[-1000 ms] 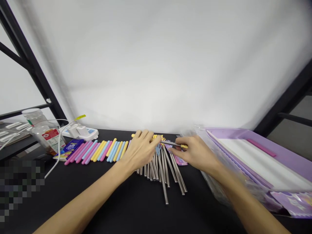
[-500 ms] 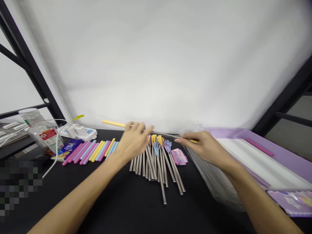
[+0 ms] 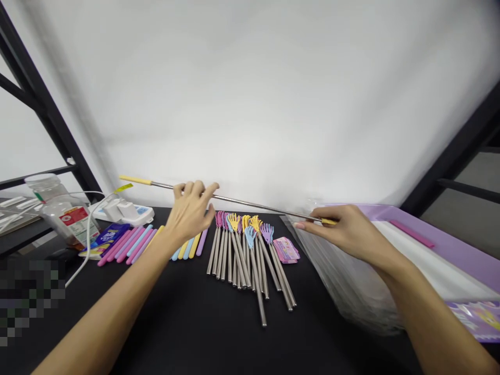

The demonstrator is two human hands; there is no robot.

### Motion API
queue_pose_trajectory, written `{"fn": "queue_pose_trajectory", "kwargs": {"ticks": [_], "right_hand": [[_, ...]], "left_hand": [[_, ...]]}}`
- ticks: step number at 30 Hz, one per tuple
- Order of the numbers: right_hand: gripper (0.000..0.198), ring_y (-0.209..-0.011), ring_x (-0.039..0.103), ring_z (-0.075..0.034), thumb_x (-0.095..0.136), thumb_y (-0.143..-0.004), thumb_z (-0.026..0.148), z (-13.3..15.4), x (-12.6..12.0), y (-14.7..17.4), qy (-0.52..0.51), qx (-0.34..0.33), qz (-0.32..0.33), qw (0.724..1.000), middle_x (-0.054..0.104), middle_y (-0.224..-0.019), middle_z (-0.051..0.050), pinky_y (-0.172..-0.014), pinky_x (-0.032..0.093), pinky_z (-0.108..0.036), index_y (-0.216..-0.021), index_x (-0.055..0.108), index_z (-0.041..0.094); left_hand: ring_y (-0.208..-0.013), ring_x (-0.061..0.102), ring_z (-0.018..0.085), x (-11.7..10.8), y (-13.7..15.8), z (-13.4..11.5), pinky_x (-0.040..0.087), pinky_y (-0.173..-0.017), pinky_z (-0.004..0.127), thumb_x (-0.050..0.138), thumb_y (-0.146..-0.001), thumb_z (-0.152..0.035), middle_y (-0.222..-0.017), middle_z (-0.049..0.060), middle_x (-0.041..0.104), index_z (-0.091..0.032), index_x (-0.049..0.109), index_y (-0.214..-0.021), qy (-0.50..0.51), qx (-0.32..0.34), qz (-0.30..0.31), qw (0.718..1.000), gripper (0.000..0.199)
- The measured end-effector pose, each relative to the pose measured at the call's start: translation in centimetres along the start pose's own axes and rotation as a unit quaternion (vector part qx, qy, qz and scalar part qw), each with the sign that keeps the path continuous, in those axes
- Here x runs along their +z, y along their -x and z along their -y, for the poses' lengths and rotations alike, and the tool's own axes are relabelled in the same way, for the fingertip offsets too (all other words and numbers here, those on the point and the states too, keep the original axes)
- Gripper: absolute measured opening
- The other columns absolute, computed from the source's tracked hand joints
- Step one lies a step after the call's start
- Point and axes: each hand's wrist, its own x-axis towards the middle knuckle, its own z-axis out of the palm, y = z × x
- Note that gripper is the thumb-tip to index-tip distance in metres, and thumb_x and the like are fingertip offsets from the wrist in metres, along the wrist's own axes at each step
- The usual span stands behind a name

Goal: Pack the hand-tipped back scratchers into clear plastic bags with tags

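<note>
A telescopic back scratcher (image 3: 258, 205) stretches slantwise above the table, its steel rod drawn out long. Its yellow handle sleeve (image 3: 135, 180) points up to the left. My left hand (image 3: 191, 208) has its fingers curled over the rod just right of that sleeve. Between thumb and fingers, my right hand (image 3: 339, 229) pinches the yellow end at the right, mostly covering it. Below the rod lie several shortened back scratchers (image 3: 242, 260) with purple, yellow, blue and pink hand-shaped heads. Coloured handle sleeves (image 3: 135, 245) are lined up under and beside my left forearm.
Pink cards (image 3: 286, 250) and clear plastic bags (image 3: 344, 281) lie near my right arm. A purple tray (image 3: 464, 255) stands far right with a pink sleeve inside. At left are a clear jar (image 3: 68, 213), a power strip (image 3: 144, 214), a cable and a blue packet (image 3: 113, 234).
My left hand has moved left and the yellow handle sleeve with it. More steel rod shows between my hands. My right hand has shifted slightly right.
</note>
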Motion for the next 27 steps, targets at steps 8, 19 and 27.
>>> {"fn": "queue_pose_trajectory", "kwargs": {"ticks": [8, 19, 27], "right_hand": [[0.041, -0.053, 0.043, -0.014, 0.068, -0.075, 0.061, -1.0, -1.2, 0.2, 0.092, 0.042, -0.055, 0.993, 0.052, -0.053, 0.002, -0.056, 0.036, -0.027, -0.064, 0.065, 0.022], [0.037, -0.053, 0.042, -0.013, 0.064, -0.082, 0.050, 1.0, 1.4, -0.3, 0.067, 0.002, -0.014, 0.998, 0.052, -0.053, 0.003, -0.054, 0.031, -0.026, -0.061, 0.059, 0.020], [0.040, -0.054, 0.040, -0.013, 0.065, -0.080, 0.051, 0.4, 1.2, -0.3, 0.040, 0.020, -0.007, 0.999, 0.046, -0.052, 0.003, -0.054, 0.029, -0.026, -0.057, 0.053, 0.020]], "left_hand": [[-0.092, 0.044, 0.028, 0.0, 0.1, -0.7, 0.032, -0.084, 0.044, 0.050, -0.084, -0.026, -0.094, 0.010, 0.051, -0.018, 0.051, -0.126, 0.041, -0.025, -0.007, 0.999, 0.043], [-0.108, 0.048, 0.027, -1.5, 0.3, -4.5, 0.034, -0.096, 0.044, 0.048, -0.086, -0.015, -0.111, 0.012, 0.056, -0.020, 0.045, -0.135, 0.106, 0.123, -0.032, 0.986, 0.049], [-0.092, 0.051, 0.027, -0.8, 0.6, -3.6, 0.035, -0.085, 0.044, 0.049, -0.086, -0.020, -0.092, 0.009, 0.057, -0.017, 0.051, -0.127, 0.078, 0.019, -0.003, 0.997, 0.041]]}}
